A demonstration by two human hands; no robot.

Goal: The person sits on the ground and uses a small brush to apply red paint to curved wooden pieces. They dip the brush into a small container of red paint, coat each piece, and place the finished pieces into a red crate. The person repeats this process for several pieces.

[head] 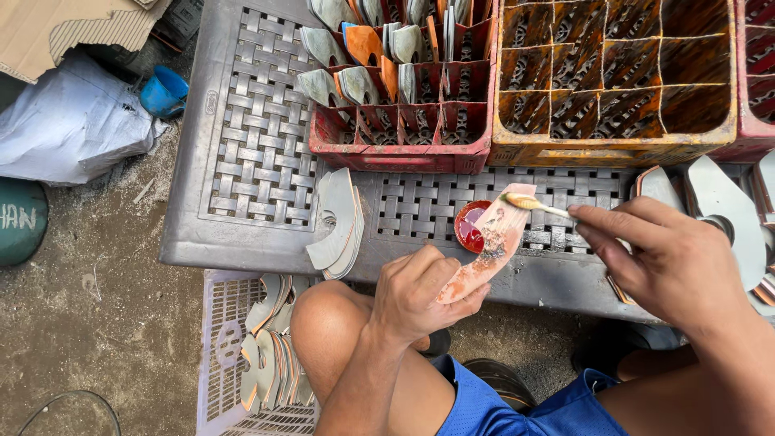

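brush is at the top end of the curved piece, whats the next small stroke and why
Probably drag the brush down along the curved piece toward the left hand. The right hand holds the bristles at the upper tip, wet patches show only in parts of the middle, and the small red dish sits right beside it for a refill.

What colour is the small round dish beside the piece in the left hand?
The small round dish is red, holding reddish liquid; the head view shows it clearly.
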